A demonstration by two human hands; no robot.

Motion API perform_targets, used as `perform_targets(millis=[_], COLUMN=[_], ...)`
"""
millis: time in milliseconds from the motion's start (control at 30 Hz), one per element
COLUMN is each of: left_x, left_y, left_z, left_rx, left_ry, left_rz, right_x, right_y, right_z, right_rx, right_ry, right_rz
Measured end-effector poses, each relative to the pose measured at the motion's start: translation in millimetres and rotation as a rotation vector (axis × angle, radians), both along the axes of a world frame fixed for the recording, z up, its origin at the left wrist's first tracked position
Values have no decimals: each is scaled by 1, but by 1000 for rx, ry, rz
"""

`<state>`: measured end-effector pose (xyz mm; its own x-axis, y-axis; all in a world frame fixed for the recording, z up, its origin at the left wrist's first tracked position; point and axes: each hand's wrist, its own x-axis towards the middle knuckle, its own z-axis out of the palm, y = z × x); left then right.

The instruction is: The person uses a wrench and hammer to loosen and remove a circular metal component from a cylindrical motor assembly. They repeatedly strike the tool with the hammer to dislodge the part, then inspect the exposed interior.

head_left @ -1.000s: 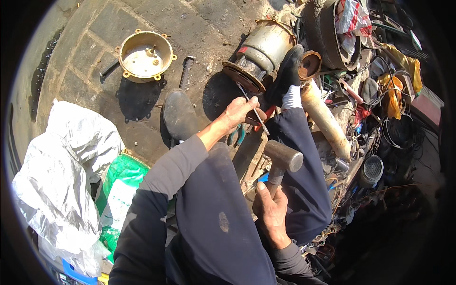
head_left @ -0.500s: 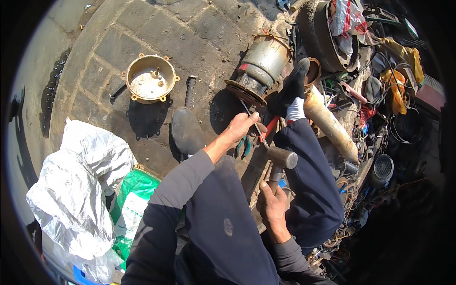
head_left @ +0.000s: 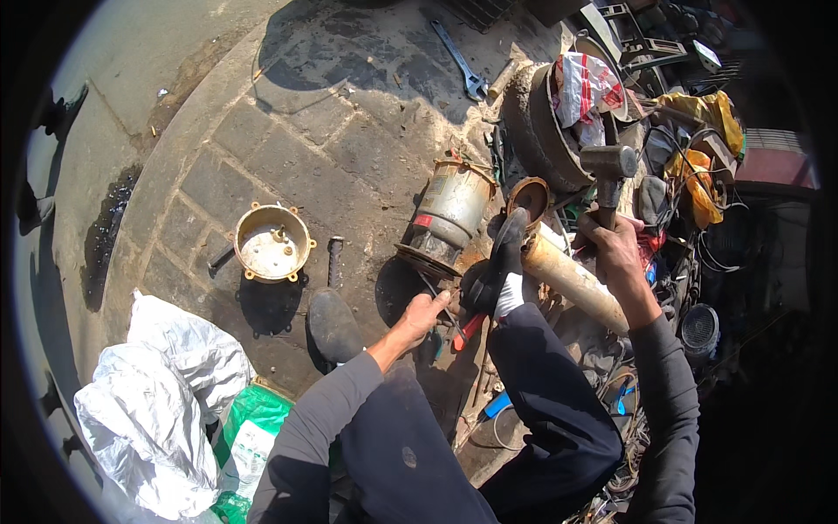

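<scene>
We pinch a thin rod (head_left: 429, 284) in our left hand (head_left: 419, 318); its far end meets the near rim of a silver cylinder (head_left: 454, 205), just beyond the fingers. Rightward, our right hand (head_left: 615, 251) wraps a hammer (head_left: 608, 162).

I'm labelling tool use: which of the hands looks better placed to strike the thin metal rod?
Probably the right hand: it holds the grey, cylindrical-headed hammer by its handle, while the left hand grips the thin metal rod near the silver cylindrical housing.
</scene>
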<state>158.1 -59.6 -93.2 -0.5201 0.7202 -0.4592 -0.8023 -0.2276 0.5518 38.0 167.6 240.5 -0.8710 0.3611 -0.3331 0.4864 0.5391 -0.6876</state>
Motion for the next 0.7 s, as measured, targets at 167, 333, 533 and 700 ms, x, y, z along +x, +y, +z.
perform_targets(millis=[167,333,533,700], left_x=[-2,-4,-6,-10], left_y=[-4,-4,-18,-36], left_z=[10,24,13,-9], left_rx=[-9,-11,-28,-243], left_ry=[-45,-137,-84,119], left_rz=[-61,-60,-142,-149], right_x=[-79,-70,-44,9], right_y=[17,9,15,33], right_z=[-141,-196,-198,-192], right_rx=[-143,-10,240,233], right_ry=[65,-61,135,107], right_rz=[15,-10,62,51])
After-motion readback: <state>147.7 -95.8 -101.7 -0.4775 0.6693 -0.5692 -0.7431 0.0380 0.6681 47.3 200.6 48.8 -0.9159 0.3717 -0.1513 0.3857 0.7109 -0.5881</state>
